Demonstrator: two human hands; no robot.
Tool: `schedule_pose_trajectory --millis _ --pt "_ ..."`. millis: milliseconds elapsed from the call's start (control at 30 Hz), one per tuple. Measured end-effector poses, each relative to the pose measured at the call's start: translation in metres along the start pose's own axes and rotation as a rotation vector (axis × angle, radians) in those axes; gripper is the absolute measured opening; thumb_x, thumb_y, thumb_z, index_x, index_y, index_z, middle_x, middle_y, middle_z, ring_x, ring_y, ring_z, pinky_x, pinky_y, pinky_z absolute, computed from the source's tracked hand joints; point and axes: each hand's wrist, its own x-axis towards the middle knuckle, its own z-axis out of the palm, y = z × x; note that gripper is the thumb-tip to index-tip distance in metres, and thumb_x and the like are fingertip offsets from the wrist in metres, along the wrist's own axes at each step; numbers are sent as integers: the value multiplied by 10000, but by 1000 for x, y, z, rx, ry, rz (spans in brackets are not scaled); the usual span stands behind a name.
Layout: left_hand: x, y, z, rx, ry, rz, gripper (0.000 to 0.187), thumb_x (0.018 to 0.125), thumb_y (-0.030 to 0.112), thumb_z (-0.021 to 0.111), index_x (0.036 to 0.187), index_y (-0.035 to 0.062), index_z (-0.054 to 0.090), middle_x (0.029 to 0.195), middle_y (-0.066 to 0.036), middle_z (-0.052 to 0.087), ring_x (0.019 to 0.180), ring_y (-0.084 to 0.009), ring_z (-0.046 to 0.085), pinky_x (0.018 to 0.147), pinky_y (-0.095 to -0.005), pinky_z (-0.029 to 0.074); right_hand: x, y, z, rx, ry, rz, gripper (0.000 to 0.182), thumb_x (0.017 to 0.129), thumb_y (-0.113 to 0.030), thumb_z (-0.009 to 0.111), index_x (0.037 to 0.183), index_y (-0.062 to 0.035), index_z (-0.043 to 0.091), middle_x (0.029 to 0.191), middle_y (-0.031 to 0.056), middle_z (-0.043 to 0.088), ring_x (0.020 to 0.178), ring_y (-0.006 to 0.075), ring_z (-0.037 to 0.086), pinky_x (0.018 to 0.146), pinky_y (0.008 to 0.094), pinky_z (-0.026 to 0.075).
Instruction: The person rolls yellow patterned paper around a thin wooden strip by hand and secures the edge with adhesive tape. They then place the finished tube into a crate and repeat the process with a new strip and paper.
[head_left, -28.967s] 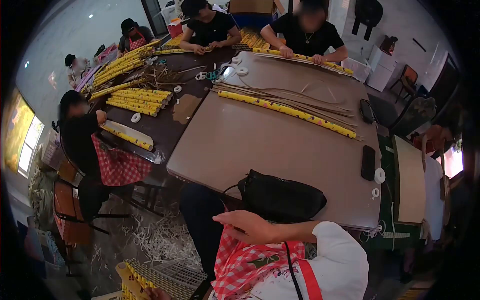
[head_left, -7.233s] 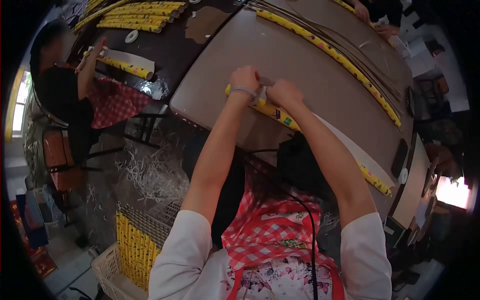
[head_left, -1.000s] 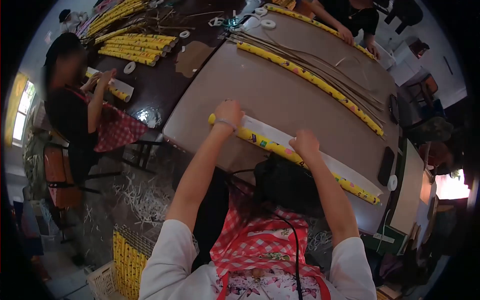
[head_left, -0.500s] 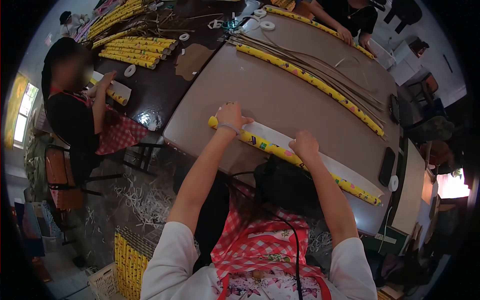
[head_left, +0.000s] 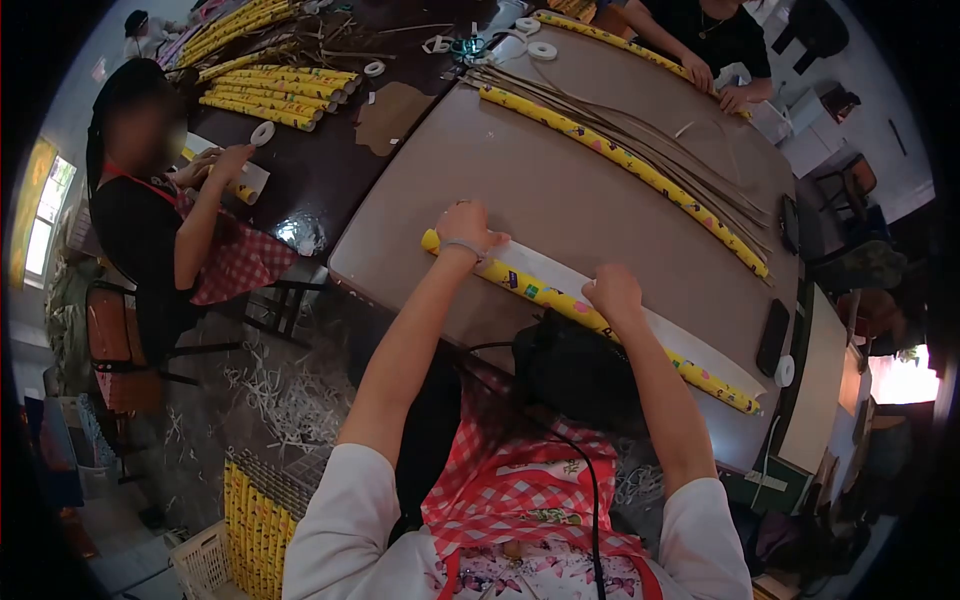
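In the head view, a yellow patterned paper roll [head_left: 535,291] lies slantwise along the near table edge, with a white strip of its sheet [head_left: 655,328] showing on the far side. My left hand [head_left: 470,228] is closed over the roll near its left end, a band around the wrist. Further right, my right hand [head_left: 613,290] is closed with curled fingers at the middle of the roll, by the white strip. The undersides of both hands are hidden.
Beyond lies another yellow roll [head_left: 630,180] beside long brown strips [head_left: 600,130]. A dark phone [head_left: 772,335] and a white tape roll [head_left: 785,369] are at the right edge. Co-workers handle rolls at left and far right. A black bag-like object [head_left: 565,370] is below the table edge.
My hands keep nearly the same hold on the roll. The view has shifted slightly. The left co-worker's hands have moved a little on their paper, and the far co-worker's hands have shifted.
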Motion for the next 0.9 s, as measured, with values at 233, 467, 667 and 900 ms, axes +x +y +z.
schedule_pose_trajectory --millis 233,467,667,900 --pt "14 -20 8 -154 5 4 306 599 336 812 797 155 664 899 -62 658 901 -244 629 778 -370 501 0 -2 -3 10 -14 5 241 715 -162 608 887 -10 679 986 209 608 887 373 628 751 439 524" --pt "36 -47 20 -275 16 17 147 630 180 748 759 159 682 840 -68 685 819 -252 658 719 -375 525 -1 -4 -8 14 -57 11 303 721 -233 593 882 15 662 979 220 607 891 369 611 767 447 505" --pt "16 -29 26 -58 287 114 172 684 208 748 773 94 655 810 -98 659 807 -258 637 721 -373 511 1 -1 -2 0 -29 -3 301 717 -228 594 889 9 665 981 218 611 895 371 612 778 444 504" --pt "-15 28 16 -63 93 286 383 656 393 787 791 76 619 791 -103 630 798 -274 609 722 -380 490 -1 -4 -6 38 -35 25 276 711 -210 591 843 21 662 971 226 616 872 382 621 756 456 511"
